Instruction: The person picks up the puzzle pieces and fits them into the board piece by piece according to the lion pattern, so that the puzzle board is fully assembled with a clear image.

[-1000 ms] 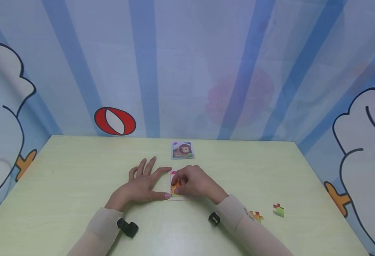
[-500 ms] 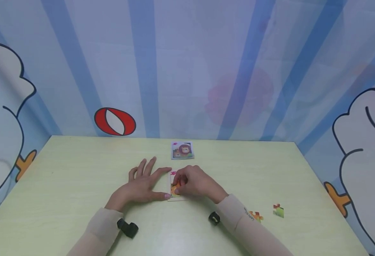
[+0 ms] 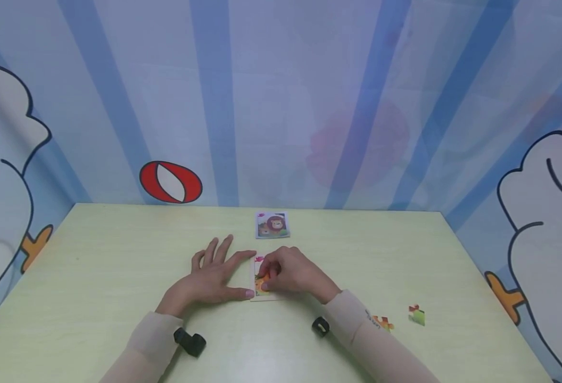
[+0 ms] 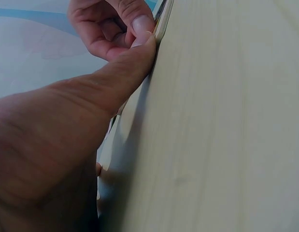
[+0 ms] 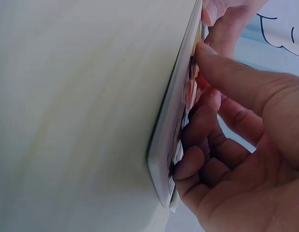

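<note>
A small white-edged jigsaw puzzle (image 3: 258,292) lies flat on the table, partly covered by my hands. Along its left edge my left hand (image 3: 204,282) is spread, with the thumb at the near corner and the index fingertip at the far one. My right hand (image 3: 292,272) is over the puzzle, its thumb and bent fingers pinching an orange puzzle piece (image 3: 263,280) down at the surface. In the right wrist view, the puzzle board (image 5: 161,159) shows edge-on under the curled fingers. My left thumb (image 4: 125,72) touches the board's edge in the left wrist view.
Beyond the puzzle lies a square lion picture (image 3: 272,225). Two loose puzzle pieces are to the right: a green and red piece (image 3: 417,315) and an orange piece (image 3: 383,322) beside my right sleeve. A striped blue cloth backdrop (image 3: 281,106) rises behind the table.
Both hands keep the same places on the puzzle. The whole head view has shifted very slightly; nothing else visibly differs.
</note>
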Available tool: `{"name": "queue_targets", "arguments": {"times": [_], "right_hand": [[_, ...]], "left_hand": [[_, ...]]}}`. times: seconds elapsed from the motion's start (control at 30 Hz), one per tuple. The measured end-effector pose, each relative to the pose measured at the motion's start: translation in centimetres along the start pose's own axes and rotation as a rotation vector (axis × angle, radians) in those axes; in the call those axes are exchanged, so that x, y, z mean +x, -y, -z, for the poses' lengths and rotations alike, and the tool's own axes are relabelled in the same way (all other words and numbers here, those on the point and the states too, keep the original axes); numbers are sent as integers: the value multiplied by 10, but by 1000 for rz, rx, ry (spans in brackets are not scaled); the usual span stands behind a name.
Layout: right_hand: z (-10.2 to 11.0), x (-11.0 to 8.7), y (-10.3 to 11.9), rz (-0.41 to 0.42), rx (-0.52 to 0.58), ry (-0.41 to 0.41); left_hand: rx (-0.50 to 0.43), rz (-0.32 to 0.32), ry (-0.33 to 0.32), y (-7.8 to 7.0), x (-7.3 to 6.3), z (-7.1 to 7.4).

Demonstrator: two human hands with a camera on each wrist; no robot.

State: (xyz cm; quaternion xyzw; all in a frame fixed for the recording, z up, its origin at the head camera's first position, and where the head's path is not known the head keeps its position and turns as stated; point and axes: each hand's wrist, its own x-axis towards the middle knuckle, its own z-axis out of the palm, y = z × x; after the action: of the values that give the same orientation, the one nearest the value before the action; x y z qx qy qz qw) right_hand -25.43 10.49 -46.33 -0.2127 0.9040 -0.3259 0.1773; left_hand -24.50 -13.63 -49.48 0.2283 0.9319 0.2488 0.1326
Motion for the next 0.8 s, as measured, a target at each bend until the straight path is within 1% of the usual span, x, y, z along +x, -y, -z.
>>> {"name": "queue_targets", "arguments": {"times": [0.23,0.4,0.5,0.63,0.73,0.8], "right_hand": [[-2,0,4,-8,-9,-18],[-3,0,3,-3,-23,-31],[-2,0,0,-1,-6,-31],[1,-2,-6,23,61,-39],[6,-6,-10,38,160,-44],[12,-9,-11,32,225,-47]], "left_hand": [[30,21,-7,10,4,-7],[18,14,-11,11,4,-7],[11,10,-13,9,3,-7],[13,20,5,4,1,-2],[10,32,12,4,1,-2],[14,40,9,6,2,-5]]}}
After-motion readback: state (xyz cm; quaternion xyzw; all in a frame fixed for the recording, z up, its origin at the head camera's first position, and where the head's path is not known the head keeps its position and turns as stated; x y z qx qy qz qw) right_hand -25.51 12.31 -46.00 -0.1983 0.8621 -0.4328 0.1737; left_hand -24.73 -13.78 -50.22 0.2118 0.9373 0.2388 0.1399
